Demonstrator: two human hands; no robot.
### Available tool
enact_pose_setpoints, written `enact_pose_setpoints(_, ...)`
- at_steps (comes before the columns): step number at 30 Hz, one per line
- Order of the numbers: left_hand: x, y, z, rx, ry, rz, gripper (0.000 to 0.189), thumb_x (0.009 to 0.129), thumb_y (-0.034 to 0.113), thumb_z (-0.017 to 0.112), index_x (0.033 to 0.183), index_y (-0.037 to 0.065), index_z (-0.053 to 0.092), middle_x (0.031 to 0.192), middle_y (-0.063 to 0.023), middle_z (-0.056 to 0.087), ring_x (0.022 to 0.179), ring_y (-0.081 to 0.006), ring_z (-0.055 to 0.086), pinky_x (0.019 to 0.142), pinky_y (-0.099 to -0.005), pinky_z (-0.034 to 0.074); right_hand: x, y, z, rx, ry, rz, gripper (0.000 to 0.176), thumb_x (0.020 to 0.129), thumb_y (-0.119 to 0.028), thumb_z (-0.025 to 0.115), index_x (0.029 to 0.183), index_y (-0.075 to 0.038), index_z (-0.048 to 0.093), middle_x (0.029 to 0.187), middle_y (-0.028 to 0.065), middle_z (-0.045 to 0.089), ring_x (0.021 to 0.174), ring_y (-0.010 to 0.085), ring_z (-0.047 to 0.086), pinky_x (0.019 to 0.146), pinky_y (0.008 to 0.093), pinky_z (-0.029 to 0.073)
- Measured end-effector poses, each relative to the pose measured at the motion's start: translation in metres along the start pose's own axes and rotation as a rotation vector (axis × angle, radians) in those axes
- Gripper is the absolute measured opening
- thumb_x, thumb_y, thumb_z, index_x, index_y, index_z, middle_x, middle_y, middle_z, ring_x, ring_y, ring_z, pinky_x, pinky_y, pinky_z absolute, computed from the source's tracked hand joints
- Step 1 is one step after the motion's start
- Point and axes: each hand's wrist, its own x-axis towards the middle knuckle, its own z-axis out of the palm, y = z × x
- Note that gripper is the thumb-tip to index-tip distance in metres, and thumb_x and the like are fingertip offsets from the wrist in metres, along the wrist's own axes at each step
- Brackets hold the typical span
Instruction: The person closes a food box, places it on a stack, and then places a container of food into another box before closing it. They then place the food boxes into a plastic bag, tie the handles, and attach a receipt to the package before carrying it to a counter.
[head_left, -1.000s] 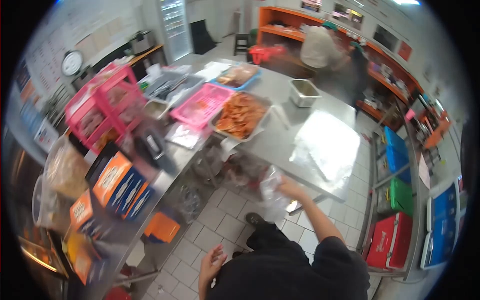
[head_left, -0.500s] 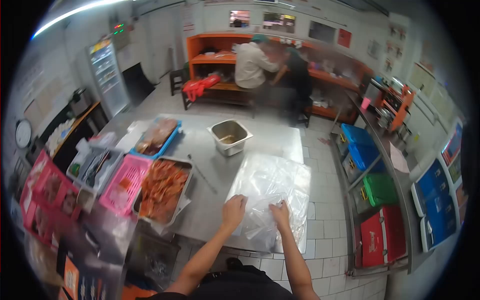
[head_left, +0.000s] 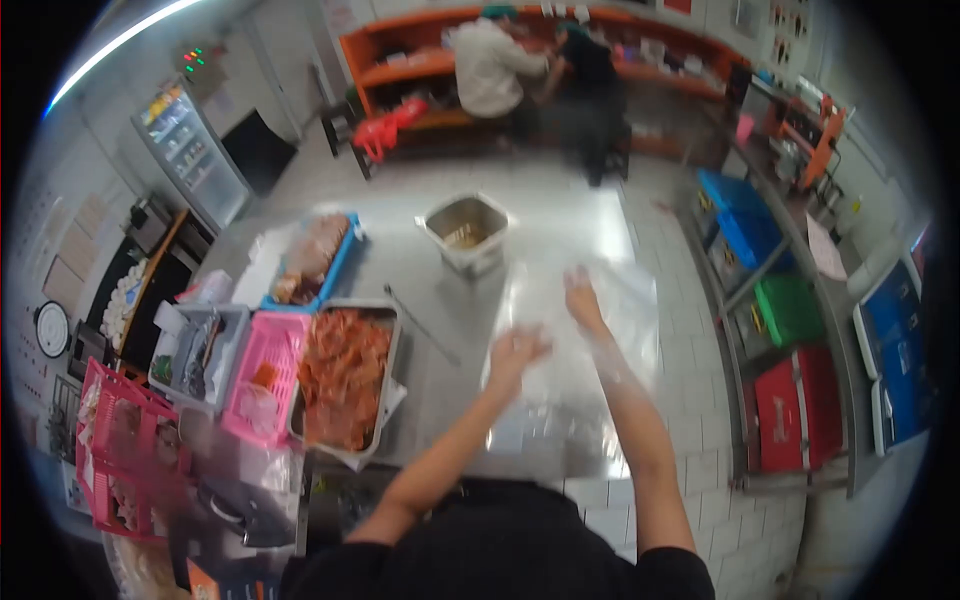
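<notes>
A stack of clear plastic sheets or bags point(head_left: 560, 425) lies on the right part of the steel table point(head_left: 420, 400). Over its left side is my left hand point(head_left: 520, 358), blurred, its fingers apart and nothing visible in them. Farther forward, my right hand point(head_left: 580, 295) is above the far part of the plastic; motion smears its fingers, so a hold on the film cannot be made out. Just beyond my hands stands a square steel container point(head_left: 468, 235) with something brownish at its bottom. To the left, a thin dark rod point(head_left: 420, 322) rests on the table.
Left on the table are a metal tray of reddish meat pieces point(head_left: 345, 380), a pink basket point(head_left: 285, 355), a grey bin point(head_left: 235, 340) and a blue tray point(head_left: 345, 250). Shelves on the right hold a red cooler point(head_left: 795, 410). Two people point(head_left: 490, 70) are at the back.
Both hands have moved forward over the plastic, the right farther. The crumpled clear film between them no longer stands out. My view has tilted down.
</notes>
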Motion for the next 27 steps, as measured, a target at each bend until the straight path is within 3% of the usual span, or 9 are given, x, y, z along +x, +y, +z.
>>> enact_pose_setpoints(2,0.011,0.023,0.007,-0.058,0.022,0.079,0.017,0.086,0.012,0.051,0.070,0.005,0.046,0.070,-0.0010,0.050,0.066,-0.0142,0.057,0.070,-0.0333,0.051,-0.066,-0.012,-0.008,0.858,0.076,0.046,0.050,0.090,-0.032,0.044,0.122,0.007,0.040,0.117,0.0193,0.048,0.108,0.0282,0.045,0.094,0.0294,0.031)
enact_pose_setpoints(5,0.030,0.030,-0.004,0.200,-0.079,0.225,0.021,0.082,0.013,0.058,0.067,0.005,0.044,0.066,-0.0005,0.048,0.062,-0.0130,0.056,0.059,-0.0290,0.047,-0.195,-0.071,-0.022,0.645,0.352,-0.011,0.020,0.088,-0.011,0.046,0.100,0.004,0.052,0.094,0.0120,0.054,0.089,0.0181,0.051,0.082,0.0276,0.038)
enact_pose_setpoints(8,0.030,0.031,0.002,0.698,-0.196,0.532,0.026,0.076,0.019,0.064,0.068,0.004,0.044,0.063,-0.0050,0.046,0.058,-0.0182,0.054,0.052,-0.0300,0.042,-0.258,-0.039,0.000,0.186,-0.122,-0.542,0.017,0.076,0.000,0.052,0.093,0.001,0.054,0.096,0.0179,0.054,0.089,0.0324,0.053,0.084,0.0347,0.041)
enact_pose_setpoints(12,0.026,0.024,0.013,0.992,-0.384,0.987,0.035,0.066,0.022,0.073,0.066,0.004,0.042,0.067,-0.0065,0.050,0.052,-0.0195,0.052,0.046,-0.0341,0.041,-0.226,0.001,0.020,-0.179,0.008,-0.359,0.028,0.075,-0.002,0.055,0.102,-0.003,0.055,0.112,0.0218,0.049,0.106,0.0374,0.045,0.090,0.0420,0.038)
enact_pose_setpoints(14,0.023,0.014,0.004,1.062,-0.478,0.946,0.041,0.063,0.033,0.074,0.080,0.005,0.050,0.074,-0.0118,0.055,0.064,-0.0302,0.057,0.058,-0.0356,0.047,-0.220,0.031,0.019,-0.244,-0.035,-0.257,0.035,0.075,-0.003,0.053,0.109,-0.004,0.054,0.124,0.0209,0.041,0.116,0.0367,0.037,0.094,0.0436,0.033)
enact_pose_setpoints(17,0.018,0.002,-0.014,1.481,-0.701,1.014,0.090,0.058,0.065,0.061,0.121,0.005,0.042,0.081,-0.0166,0.056,0.094,-0.0383,0.053,0.094,-0.0431,0.034,-0.220,0.021,0.002,-0.411,0.251,-0.248,0.039,0.075,-0.003,0.052,0.114,-0.004,0.051,0.127,0.0211,0.038,0.120,0.0376,0.032,0.098,0.0467,0.027)
enact_pose_setpoints(22,0.013,-0.008,-0.022,1.714,-0.873,0.951,0.089,0.056,0.063,0.063,0.120,0.004,0.044,0.086,-0.0145,0.057,0.096,-0.0362,0.053,0.093,-0.0482,0.033,-0.211,0.018,-0.011,-0.505,0.333,-0.152,0.043,0.076,-0.005,0.053,0.118,-0.003,0.046,0.121,0.0224,0.042,0.116,0.0395,0.035,0.097,0.0484,0.026)
enact_pose_setpoints(26,0.043,-0.029,-0.020,1.811,-0.844,0.847,0.049,0.064,0.044,0.064,0.093,0.004,0.057,0.075,-0.0113,0.060,0.077,-0.0296,0.060,0.075,-0.0406,0.044,-0.192,0.020,-0.016,-0.231,0.116,0.008,0.043,0.076,-0.010,0.055,0.118,-0.003,0.045,0.123,0.0226,0.041,0.111,0.0389,0.039,0.091,0.0447,0.033)
enact_pose_setpoints(27,0.050,-0.027,-0.017,1.808,-0.755,0.778,0.035,0.067,0.035,0.064,0.082,0.004,0.059,0.070,-0.0101,0.061,0.068,-0.0273,0.061,0.066,-0.0378,0.047,-0.190,0.024,-0.013,-0.271,0.225,-0.196,0.044,0.075,-0.012,0.059,0.116,-0.002,0.047,0.117,0.0193,0.047,0.112,0.0366,0.041,0.096,0.0384,0.033)
